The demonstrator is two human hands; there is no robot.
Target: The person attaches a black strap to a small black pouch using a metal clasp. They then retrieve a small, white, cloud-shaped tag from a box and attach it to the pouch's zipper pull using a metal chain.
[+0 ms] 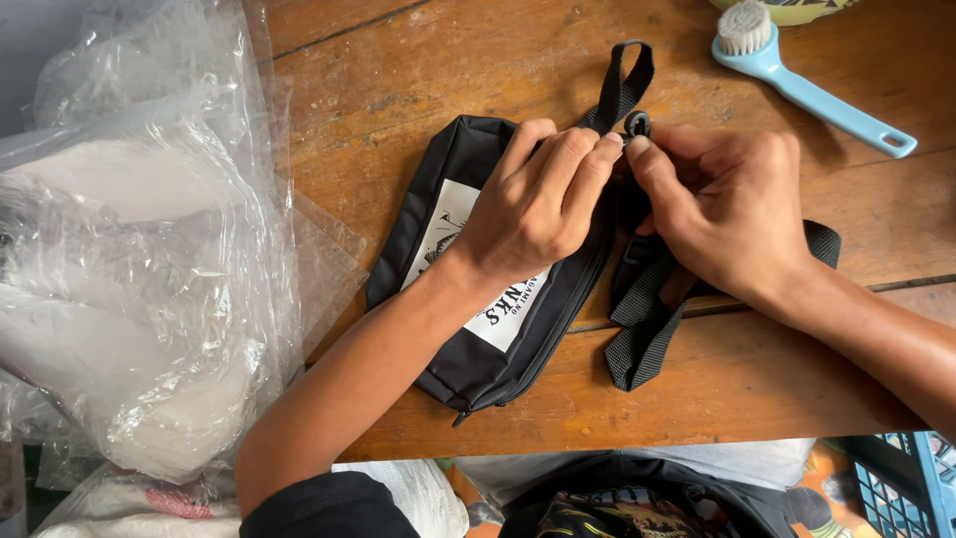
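A black fabric pouch with a white printed patch and a zip along its edge lies on the wooden table. My left hand presses down on the pouch's upper end, fingers bent. My right hand pinches a small round black part at the base of the black webbing loop. A length of black webbing strap runs out from under my right hand toward the table's front.
A heap of clear plastic bags with white contents fills the left side. A light blue brush with pale bristles lies at the back right. A blue crate sits below the table's front right.
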